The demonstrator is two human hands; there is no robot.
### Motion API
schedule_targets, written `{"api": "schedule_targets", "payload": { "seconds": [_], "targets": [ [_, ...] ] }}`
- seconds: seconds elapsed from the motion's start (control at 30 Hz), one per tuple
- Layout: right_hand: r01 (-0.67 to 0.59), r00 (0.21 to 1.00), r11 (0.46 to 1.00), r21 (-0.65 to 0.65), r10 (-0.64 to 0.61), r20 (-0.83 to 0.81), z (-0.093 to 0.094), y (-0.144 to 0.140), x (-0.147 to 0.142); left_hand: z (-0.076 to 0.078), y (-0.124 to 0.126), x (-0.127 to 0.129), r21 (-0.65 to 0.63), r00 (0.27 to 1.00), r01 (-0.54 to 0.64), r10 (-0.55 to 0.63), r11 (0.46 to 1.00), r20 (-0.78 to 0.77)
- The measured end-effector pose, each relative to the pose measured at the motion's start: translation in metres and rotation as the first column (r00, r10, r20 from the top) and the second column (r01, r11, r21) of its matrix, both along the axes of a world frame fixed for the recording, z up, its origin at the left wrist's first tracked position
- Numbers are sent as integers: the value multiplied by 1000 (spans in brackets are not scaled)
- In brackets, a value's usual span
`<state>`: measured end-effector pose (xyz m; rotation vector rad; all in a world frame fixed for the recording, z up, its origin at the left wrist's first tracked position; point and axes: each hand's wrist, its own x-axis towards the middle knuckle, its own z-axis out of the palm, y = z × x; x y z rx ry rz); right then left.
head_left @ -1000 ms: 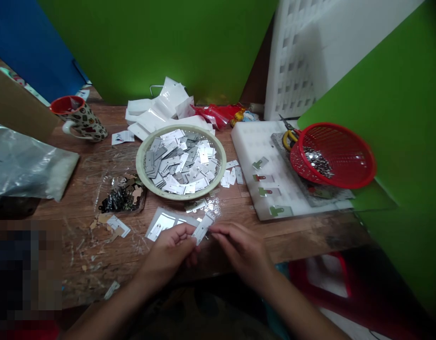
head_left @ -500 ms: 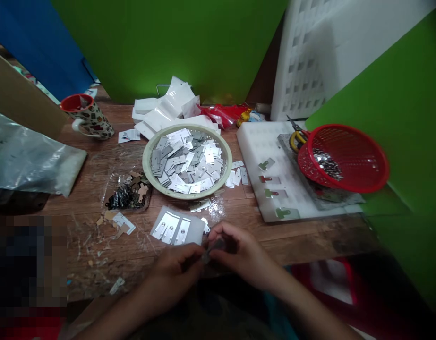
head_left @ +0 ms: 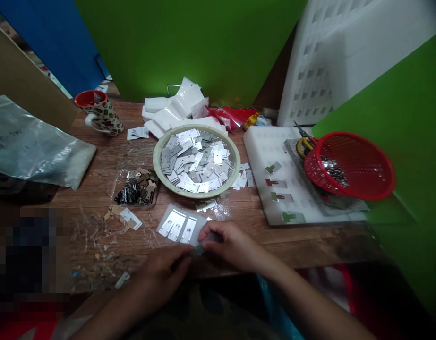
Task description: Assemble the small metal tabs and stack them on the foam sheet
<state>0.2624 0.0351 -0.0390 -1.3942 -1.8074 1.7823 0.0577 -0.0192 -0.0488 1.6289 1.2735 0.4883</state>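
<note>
**A small grey piece was between two hands**

The right hand had its fingers closed on the small grey piece, by the near edge of the bench. The left hand had its fingertips right beside the piece. It was blurry there, so I cannot tell if the left fingers gripped it too.

Just past the hands, a pale sheet lay on the bench with three shiny metal plates on it. Farther back was a round, pale basket with a big heap of flat metal pieces in it. Little rings lay near the basket.

On the left was a clear tray of dark and brown bits. A mug with a red rim stood at the far left.

On the right lay a white foam block, with four little green and red pieces in a row. A red basket held shiny bits, and scissors with yellow handles were beside it.
</note>
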Motion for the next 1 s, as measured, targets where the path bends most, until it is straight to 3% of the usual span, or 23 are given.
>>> {"api": "schedule_targets", "payload": {
  "seconds": [0.1, 0.2, 0.43, 0.57, 0.8, 0.9, 1.0],
  "targets": [
    [-94, 989, 980, 174, 72, 125, 0, 13, -3, -9, -3, -13, 237, 993, 35, -8, 971, -114],
    [-207, 961, 940, 273, 143, 237, 2, 25, -10, -13, -3, -23, 385, 984, 58, 12, 921, -177],
    [-332, 907, 848, 413, 167, 387, 8, 32, -26, -17, 7, -32, 541, 941, 175, 21, 822, -336],
    [-307, 901, 850, 427, 115, 419, 6, 26, -27, -20, 12, -31, 599, 933, 200, 36, 776, -357],
    [-215, 929, 861, 461, 34, 369, -7, 13, -23, -23, 16, -34, 588, 934, 173, 58, 790, -352],
    [-159, 951, 847, 507, -6, 308, 5, 6, -17, -20, 18, -39, 596, 937, 140, 89, 791, -338],
    [-97, 974, 791, 604, -49, 220, 31, 11, -9, -13, 23, -42, 625, 944, 91, 133, 775, -303]
  ]
}}
